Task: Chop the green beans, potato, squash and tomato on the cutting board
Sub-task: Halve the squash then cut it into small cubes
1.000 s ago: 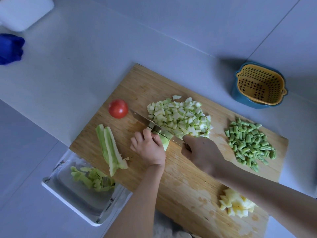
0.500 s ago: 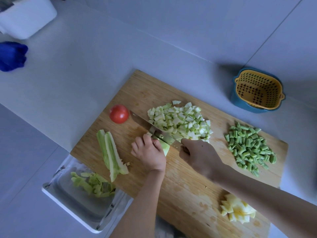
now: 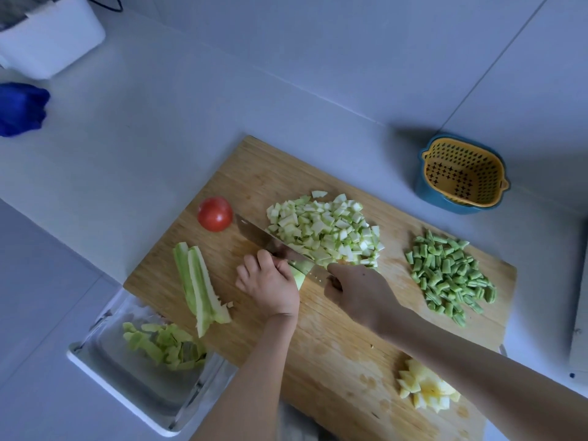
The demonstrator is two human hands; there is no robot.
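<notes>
On the wooden cutting board (image 3: pixel 334 354) my left hand (image 3: pixel 270 284) holds down a pale green squash piece (image 3: pixel 297 275) with curled fingers. My right hand (image 3: pixel 359 294) grips the knife (image 3: pixel 270 243), whose blade lies across that piece beside my left knuckles. Behind the blade is a heap of diced squash (image 3: pixel 327 230). Two long squash strips (image 3: pixel 199 288) lie at the left. A whole red tomato (image 3: pixel 215 214) sits near the board's far left edge. Chopped green beans (image 3: pixel 448 275) are piled at the right, and yellow potato chunks (image 3: pixel 424 389) lie near the front right.
A clear tray (image 3: pixel 143 399) with green peelings sits off the board's front left corner. A yellow colander in a blue bowl (image 3: pixel 463 176) stands at the back right. A white box (image 3: pixel 51 39) and a blue cloth (image 3: pixel 22 108) lie far left.
The hands and knife stay at the same squash piece; the blade has shifted slightly along it. The camera has tilted, so the whole scene sits lower in view.
</notes>
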